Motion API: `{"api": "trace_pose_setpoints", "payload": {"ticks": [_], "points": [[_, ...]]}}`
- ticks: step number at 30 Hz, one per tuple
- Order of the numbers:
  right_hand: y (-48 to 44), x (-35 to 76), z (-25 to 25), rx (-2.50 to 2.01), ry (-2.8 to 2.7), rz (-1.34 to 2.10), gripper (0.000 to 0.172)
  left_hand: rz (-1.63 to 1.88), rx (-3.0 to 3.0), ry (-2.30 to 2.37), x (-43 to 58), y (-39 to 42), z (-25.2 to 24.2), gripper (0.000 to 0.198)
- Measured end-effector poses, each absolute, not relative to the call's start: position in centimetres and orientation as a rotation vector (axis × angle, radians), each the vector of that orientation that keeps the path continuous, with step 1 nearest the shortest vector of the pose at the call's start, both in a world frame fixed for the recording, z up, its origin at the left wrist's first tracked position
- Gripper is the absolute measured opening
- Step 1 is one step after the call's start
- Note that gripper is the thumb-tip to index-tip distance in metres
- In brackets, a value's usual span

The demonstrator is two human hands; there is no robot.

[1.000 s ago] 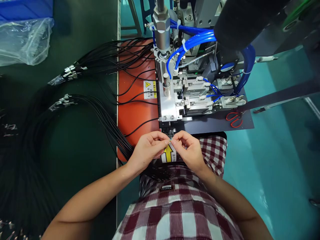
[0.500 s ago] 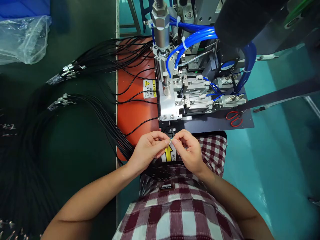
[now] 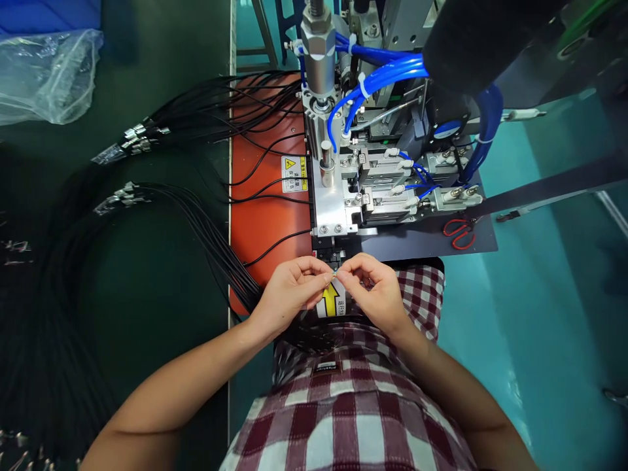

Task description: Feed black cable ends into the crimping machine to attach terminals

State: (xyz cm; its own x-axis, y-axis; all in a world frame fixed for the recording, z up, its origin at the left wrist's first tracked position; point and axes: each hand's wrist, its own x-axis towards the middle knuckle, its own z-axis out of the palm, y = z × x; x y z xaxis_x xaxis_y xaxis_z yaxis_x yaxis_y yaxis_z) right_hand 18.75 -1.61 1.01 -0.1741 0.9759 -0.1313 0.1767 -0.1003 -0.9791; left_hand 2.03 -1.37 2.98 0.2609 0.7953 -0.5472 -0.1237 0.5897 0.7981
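My left hand (image 3: 289, 291) and my right hand (image 3: 373, 292) meet fingertip to fingertip just in front of the metal press machine (image 3: 338, 196). Both are pinched on a tiny metal-tipped cable end (image 3: 334, 275) held between them, over a yellow arrow label (image 3: 332, 302). The rest of that cable is hidden under my hands. Bundles of black cables (image 3: 206, 235) run from the left across the orange mat (image 3: 262, 216) toward my left hand.
Blue air hoses (image 3: 377, 78) loop over the machine top. Red-handled scissors (image 3: 458, 234) lie on the dark plate to the right. A clear plastic bag (image 3: 46, 75) sits far left on the dark green table. Cable ends with metal connectors (image 3: 132, 140) lie fanned on the left.
Both hands stay pinched together at the same spot; my right hand has shifted very slightly up. The view has barely moved.
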Motion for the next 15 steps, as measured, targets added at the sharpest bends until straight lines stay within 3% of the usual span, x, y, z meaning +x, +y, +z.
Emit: {"api": "trace_pose_setpoints", "payload": {"ticks": [5, 15], "points": [[-1.67, 18.36, 1.46, -1.317, -1.220, 1.618, 0.017, 0.709, 0.780, 1.172, 2.20, -1.63, 3.19, 0.025], [-2.06, 18.18, 1.79, -1.287, -1.095, 1.710, 0.025, 0.745, 0.825, 1.220, 2.62, -2.01, 3.48, 0.025]]}}
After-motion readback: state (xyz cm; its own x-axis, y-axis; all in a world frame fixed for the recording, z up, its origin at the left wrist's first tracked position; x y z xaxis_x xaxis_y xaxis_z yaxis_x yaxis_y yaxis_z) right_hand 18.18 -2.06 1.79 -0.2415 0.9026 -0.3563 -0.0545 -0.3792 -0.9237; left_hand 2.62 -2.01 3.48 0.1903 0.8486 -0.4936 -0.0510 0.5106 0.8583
